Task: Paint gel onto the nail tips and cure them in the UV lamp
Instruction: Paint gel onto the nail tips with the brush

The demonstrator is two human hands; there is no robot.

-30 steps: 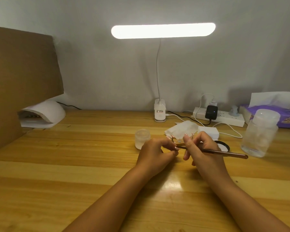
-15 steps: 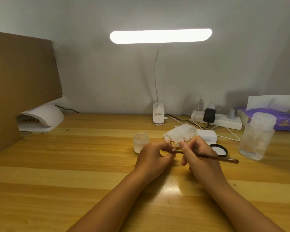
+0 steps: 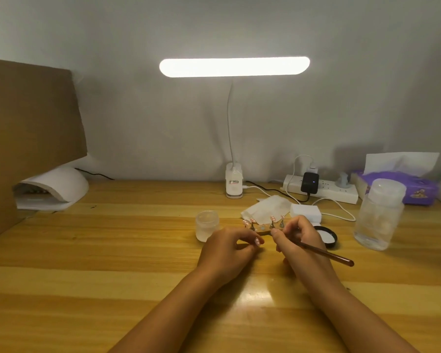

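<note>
Near the middle of the frame, the left hand (image 3: 227, 248) curls its fingers and pinches a pink nail tip (image 3: 257, 241). Just right of it, the right hand (image 3: 298, 240) grips a brush (image 3: 323, 253) like a pen. A row of nail tips (image 3: 271, 221) stands behind them on the counter (image 3: 112, 250). The white curing lamp (image 3: 59, 184) sits at middle left.

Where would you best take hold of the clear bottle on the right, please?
I'd wrap the bottle round its clear body, below the pale cap, coming from the near side: it stands upright, its sides are straight, and the tissue box sits close behind.
</note>
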